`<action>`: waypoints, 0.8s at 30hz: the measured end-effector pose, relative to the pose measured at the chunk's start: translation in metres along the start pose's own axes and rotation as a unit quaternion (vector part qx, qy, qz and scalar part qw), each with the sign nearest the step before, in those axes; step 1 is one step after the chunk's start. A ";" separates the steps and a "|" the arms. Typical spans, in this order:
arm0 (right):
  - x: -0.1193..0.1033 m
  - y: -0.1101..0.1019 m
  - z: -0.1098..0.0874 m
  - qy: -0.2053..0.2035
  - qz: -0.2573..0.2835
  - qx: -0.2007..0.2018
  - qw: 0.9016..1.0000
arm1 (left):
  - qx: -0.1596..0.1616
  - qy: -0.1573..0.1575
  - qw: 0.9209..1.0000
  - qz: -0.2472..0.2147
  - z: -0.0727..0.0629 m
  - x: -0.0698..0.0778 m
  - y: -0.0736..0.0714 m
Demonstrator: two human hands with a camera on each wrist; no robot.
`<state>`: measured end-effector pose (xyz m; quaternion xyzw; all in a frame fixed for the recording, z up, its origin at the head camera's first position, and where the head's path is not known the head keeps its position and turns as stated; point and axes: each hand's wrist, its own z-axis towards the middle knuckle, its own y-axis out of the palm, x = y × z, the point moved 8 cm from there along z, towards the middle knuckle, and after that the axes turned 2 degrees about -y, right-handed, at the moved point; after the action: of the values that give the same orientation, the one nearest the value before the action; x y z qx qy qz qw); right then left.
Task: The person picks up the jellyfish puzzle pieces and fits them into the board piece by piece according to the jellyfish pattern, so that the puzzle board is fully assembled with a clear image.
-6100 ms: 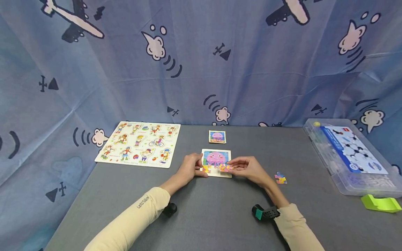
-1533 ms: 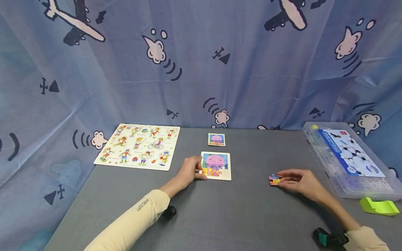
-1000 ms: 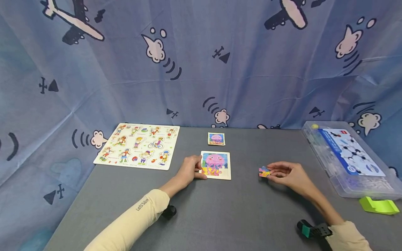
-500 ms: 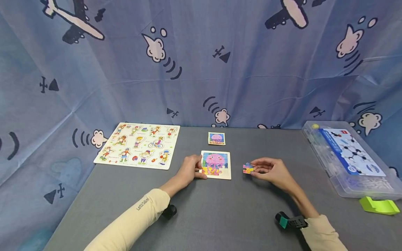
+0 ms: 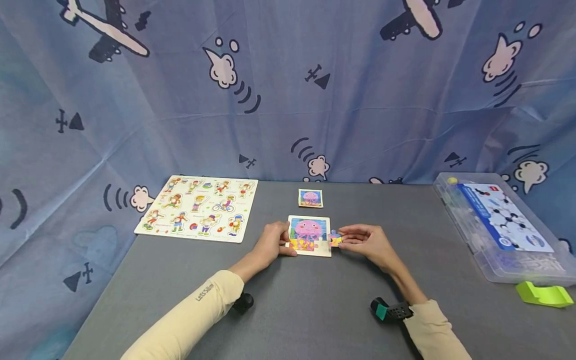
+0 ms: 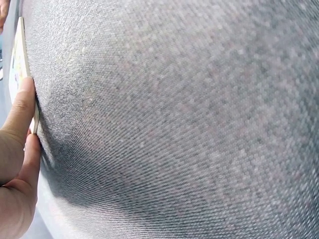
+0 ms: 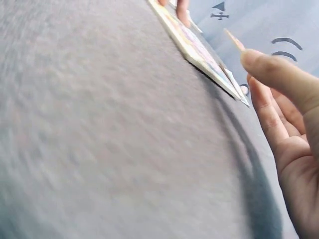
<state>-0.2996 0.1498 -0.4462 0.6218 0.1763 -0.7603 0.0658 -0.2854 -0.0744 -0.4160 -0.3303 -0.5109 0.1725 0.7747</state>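
A square jigsaw puzzle [image 5: 308, 231] with a pink jellyfish picture lies in its pale tray [image 5: 320, 253] at the middle of the table. Its lower right corner shows bare board. My left hand [image 5: 271, 241] grips the tray's left edge between thumb and fingers; the left wrist view has the thumb [image 6: 22, 107] on that edge. A blue, yellow and pink puzzle piece [image 5: 335, 238] is pinched between thumb and fingers of my right hand [image 5: 368, 245], right at the tray's right edge. In the right wrist view the piece [image 7: 234, 40] is held up above the table, seen edge-on.
Behind the tray lies a small jellyfish picture card [image 5: 310, 198]. A white board with sports figures [image 5: 198, 209] lies at the left. At the right are a clear plastic case [image 5: 504, 227] and a bright green holder [image 5: 544, 294]. A patterned curtain hangs behind the table.
My right hand took the last loose piece from the table's right side and has carried it left to the tray. An earlier piece now sits in the puzzle's bottom row. My left hand stayed put.
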 end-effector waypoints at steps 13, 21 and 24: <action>-0.002 0.026 0.008 -0.012 -0.016 0.002 1.000 | -0.002 -0.007 1.000 0.011 0.001 -0.001 -0.001; -0.004 0.031 0.011 0.003 -0.081 0.012 0.997 | -0.002 -0.023 1.000 -0.003 0.001 -0.004 0.000; -0.006 0.033 0.012 0.001 -0.108 0.005 0.994 | -0.002 -0.024 1.000 0.001 0.001 -0.004 0.000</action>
<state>-0.2986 0.1143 -0.4450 0.6001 0.2387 -0.7633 -0.0203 -0.2879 -0.0768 -0.4184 -0.3276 -0.5293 0.1799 0.7617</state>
